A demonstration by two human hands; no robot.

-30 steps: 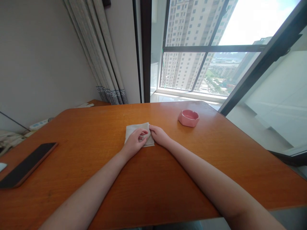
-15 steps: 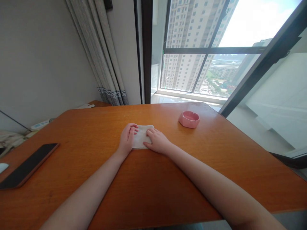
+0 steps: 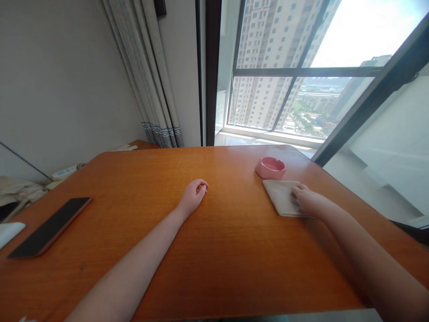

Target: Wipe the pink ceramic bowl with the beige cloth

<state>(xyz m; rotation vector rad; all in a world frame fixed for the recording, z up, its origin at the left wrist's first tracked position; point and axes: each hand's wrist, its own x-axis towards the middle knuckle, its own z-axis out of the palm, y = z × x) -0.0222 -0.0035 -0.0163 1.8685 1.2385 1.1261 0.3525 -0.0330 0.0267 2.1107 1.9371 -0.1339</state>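
A folded pale cloth (image 3: 280,197) lies flat on the wooden table (image 3: 208,259), right of centre. My right hand (image 3: 306,199) grips its right side with bent fingers, the fingertips partly hidden. Just behind the cloth stands a pink ashtray (image 3: 271,168), its near edge close to the cloth's far edge. My left hand (image 3: 195,194) rests on the table near the middle, well away from the cloth. Its fingers are curled in loosely, and nothing shows in them.
A long dark pad with a brown edge (image 3: 50,229) lies at the left, beside a white object (image 3: 10,232) cut off by the frame. A power strip (image 3: 65,172) sits beyond the table's left edge. Curtain (image 3: 144,76) and window are behind the table.
The cloth has moved right, from between both hands to in front of the ashtray, with my right hand on it. My left hand has let go and curled its fingers.
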